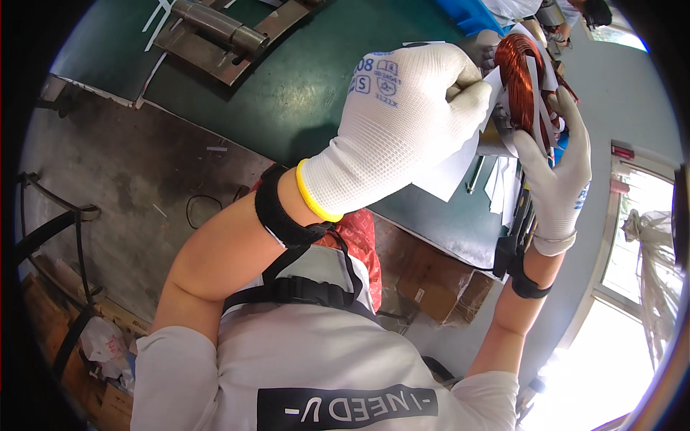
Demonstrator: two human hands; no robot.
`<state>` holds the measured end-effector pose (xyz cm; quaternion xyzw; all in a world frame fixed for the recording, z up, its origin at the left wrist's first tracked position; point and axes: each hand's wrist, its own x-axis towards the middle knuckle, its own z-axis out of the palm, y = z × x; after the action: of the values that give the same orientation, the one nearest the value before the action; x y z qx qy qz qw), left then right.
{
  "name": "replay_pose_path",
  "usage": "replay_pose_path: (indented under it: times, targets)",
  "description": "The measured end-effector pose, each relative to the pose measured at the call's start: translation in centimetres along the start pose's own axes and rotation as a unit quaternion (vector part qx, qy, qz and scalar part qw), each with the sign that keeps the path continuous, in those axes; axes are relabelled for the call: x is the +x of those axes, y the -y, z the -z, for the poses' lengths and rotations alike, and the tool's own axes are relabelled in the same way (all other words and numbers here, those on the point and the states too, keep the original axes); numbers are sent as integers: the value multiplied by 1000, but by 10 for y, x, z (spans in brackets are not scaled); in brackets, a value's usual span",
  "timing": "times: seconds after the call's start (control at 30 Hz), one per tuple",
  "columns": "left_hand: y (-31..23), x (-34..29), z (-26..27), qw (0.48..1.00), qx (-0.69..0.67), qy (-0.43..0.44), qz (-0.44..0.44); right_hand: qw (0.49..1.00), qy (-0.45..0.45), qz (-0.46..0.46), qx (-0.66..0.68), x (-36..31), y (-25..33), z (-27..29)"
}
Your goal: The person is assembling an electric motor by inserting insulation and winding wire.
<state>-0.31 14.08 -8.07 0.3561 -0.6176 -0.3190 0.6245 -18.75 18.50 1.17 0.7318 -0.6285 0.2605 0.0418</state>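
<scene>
Grey shirt and black chest harness (302,287) fill the bottom of the head view, both forearms rising from there to a green table (302,93).

Risk, as a judgement: the white paper strip (460,161) is thin and pinched near one edge only; a hard pull or a slip of the glove could tear or crease it against the wire. The copper coil (523,79) is steadied mostly by fingertips, so if it turns it could loosen the white tape bands (537,86) or drop onto the table. Gloves dull the feel, so snagging the fine wire is possible too.

Grip: left hand (406,118), in a white knit glove with a yellow cuff band, is curled into a tight fist, thumb and forefinger closed on the paper strip right beside the coil. Right hand (553,169), same kind of glove, fingers spread and bent round the coil's lower right side, cupping and touching it; narrow hold, not a full clench. How far the thumb wraps behind the coil cannot be told.

Coil sits upright on edge at the far right of the table, between the two hands, with more white paper pieces (503,183) lying below it. Metal bracket with a cylinder (215,32) lies well apart at top left. Cardboard box (442,284) and red bag (363,244) sit on the floor under the table edge. Another person's hand is small at the top right, apart.
</scene>
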Motion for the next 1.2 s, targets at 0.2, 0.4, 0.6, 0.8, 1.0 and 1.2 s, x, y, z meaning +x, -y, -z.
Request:
replay_pose_path:
  times: [0.2,0.4,0.6,0.8,1.0,1.2]
  targets:
    - [2,2,-10,998,-54,-36,-7,994,9,86,-66,-8,-35,2]
    - [0,8,-14,996,-80,-38,2,993,-52,92,-51,-12,-31,-7]
    - [-10,49,6,994,17,102,20,976,-92,156,-122,-6,-13,-11]
    - [-23,134,1,911,237,338,-13,976,-32,-72,201,48,-51,35]
    - [-20,148,-18,837,292,369,-280,922,75,-10,380,54,-94,-25]
    - [-16,158,-36,877,213,413,-126,903,-18,-6,428,46,-90,-36]
